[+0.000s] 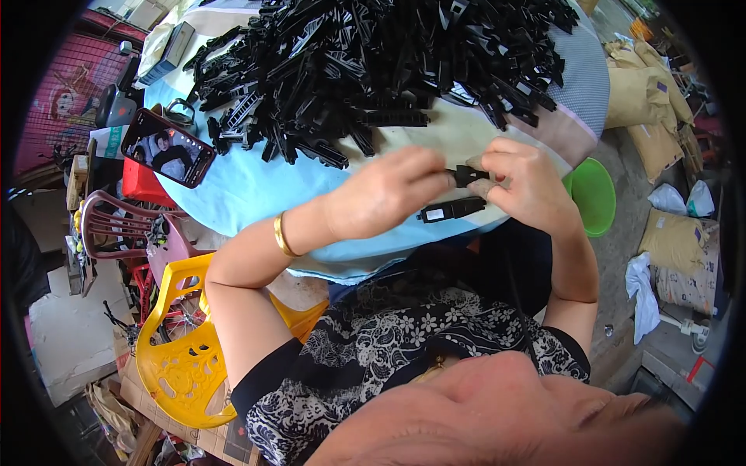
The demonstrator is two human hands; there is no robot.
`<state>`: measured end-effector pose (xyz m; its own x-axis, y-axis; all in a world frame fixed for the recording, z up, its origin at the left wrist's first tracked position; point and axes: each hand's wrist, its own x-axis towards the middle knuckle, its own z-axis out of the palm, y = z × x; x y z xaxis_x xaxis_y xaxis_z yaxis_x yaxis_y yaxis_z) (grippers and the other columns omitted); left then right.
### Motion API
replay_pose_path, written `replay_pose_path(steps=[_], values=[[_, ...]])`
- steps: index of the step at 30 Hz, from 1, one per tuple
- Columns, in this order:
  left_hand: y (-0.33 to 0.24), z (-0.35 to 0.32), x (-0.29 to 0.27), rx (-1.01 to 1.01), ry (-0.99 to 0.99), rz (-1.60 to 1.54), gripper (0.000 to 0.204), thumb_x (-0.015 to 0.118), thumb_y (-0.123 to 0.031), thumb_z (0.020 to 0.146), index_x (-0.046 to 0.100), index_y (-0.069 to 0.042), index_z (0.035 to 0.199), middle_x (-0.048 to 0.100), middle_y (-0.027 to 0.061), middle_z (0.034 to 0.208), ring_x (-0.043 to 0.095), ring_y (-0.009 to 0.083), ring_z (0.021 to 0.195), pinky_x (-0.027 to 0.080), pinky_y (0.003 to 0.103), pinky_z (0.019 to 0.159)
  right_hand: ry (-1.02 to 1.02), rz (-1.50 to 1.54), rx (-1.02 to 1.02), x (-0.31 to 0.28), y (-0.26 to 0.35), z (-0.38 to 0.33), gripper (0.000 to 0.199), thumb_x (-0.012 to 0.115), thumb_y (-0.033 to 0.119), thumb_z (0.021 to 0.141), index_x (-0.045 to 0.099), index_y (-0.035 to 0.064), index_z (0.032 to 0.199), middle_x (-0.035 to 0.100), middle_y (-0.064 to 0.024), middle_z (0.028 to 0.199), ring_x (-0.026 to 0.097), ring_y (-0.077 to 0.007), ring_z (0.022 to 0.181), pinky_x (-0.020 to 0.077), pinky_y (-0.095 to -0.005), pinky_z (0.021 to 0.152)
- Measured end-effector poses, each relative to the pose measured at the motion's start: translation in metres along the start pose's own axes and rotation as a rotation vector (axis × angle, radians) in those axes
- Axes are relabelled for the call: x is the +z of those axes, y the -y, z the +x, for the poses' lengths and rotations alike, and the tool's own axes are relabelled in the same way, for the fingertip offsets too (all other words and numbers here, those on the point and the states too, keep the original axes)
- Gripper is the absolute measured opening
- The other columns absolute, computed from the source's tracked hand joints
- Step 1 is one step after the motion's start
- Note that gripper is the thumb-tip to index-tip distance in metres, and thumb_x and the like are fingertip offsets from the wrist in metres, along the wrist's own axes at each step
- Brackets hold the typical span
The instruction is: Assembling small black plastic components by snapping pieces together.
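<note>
A small black plastic piece [467, 176] sits between my two hands, just above the near edge of the cloth-covered table. My right hand [527, 182] pinches it from the right, with pale coverings on the fingertips. My left hand [392, 190], with a gold bangle on the wrist, is curled and its fingertips reach the piece's left side; motion blurs them, and what they pinch is hidden. Just below the hands lies a longer black plastic part [452, 210] with a white patch. A large heap of similar black plastic parts [365, 70] covers the far side of the table.
On the left of the tablecloth [210, 198], a phone [169, 147] shows a video, near a tissue box [167, 53]. A yellow plastic chair [183, 365] stands lower left, beside a maroon chair [116, 225]. Right of the table are a green bucket [594, 198] and brown sacks [641, 93].
</note>
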<state>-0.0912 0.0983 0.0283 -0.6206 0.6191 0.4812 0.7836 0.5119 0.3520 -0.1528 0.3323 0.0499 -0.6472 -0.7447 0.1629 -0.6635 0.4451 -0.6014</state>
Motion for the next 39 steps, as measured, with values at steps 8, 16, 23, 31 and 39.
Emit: replay_pose_path(steps=[8, 16, 23, 31, 39], values=[[-0.004, 0.002, -0.009, -0.409, 0.113, -0.087, 0.022, 0.067, -0.004, 0.073, 0.061, 0.001, 0.094, 0.058, 0.0128, 0.09, 0.056, 0.0326, 0.088, 0.048, 0.04, 0.078, -0.082, -0.047, -0.079, 0.003, 0.006, -0.004, 0.02, 0.073, 0.003, 0.067, 0.066, -0.0008, 0.085, 0.056, -0.0084, 0.076, 0.054, -0.0207, 0.06, 0.0425, -0.0316, 0.054], [-0.005, 0.002, 0.001, -0.452, -0.037, -0.145, 0.019, 0.072, -0.001, 0.066, 0.06, 0.001, 0.081, 0.055, 0.0117, 0.079, 0.054, 0.0306, 0.073, 0.047, 0.037, 0.063, -0.097, -0.031, -0.199, 0.016, 0.007, 0.008, 0.019, 0.072, 0.002, 0.066, 0.066, -0.0007, 0.084, 0.055, -0.0097, 0.077, 0.056, -0.0256, 0.063, 0.0433, -0.0337, 0.056], [0.004, 0.007, -0.009, -0.452, 0.133, -0.184, 0.023, 0.071, -0.007, 0.066, 0.063, -0.002, 0.087, 0.057, 0.0097, 0.086, 0.055, 0.0296, 0.084, 0.048, 0.039, 0.073, -0.005, 0.021, -0.126, 0.012, -0.001, 0.008, 0.019, 0.074, 0.009, 0.069, 0.064, -0.0008, 0.082, 0.054, -0.0092, 0.076, 0.054, -0.0221, 0.063, 0.0432, -0.0322, 0.055], [0.029, 0.009, -0.009, -0.336, -0.076, 0.54, 0.034, 0.069, -0.011, 0.067, 0.062, -0.006, 0.1, 0.052, 0.0057, 0.095, 0.049, 0.0241, 0.091, 0.045, 0.033, 0.078, -0.341, -0.256, 0.204, -0.006, -0.035, 0.019, 0.031, 0.076, 0.021, 0.074, 0.067, 0.0048, 0.098, 0.063, -0.0088, 0.083, 0.062, -0.0248, 0.072, 0.0492, -0.0341, 0.063], [0.013, 0.017, -0.006, -0.481, -0.016, -0.156, 0.024, 0.068, -0.005, 0.079, 0.061, 0.001, 0.101, 0.059, 0.0124, 0.09, 0.057, 0.0281, 0.078, 0.049, 0.034, 0.069, -0.275, -0.414, 0.167, -0.034, -0.051, 0.005, 0.032, 0.059, -0.003, 0.071, 0.067, 0.0034, 0.101, 0.063, -0.0106, 0.09, 0.062, -0.0284, 0.088, 0.0496, -0.0367, 0.075]])
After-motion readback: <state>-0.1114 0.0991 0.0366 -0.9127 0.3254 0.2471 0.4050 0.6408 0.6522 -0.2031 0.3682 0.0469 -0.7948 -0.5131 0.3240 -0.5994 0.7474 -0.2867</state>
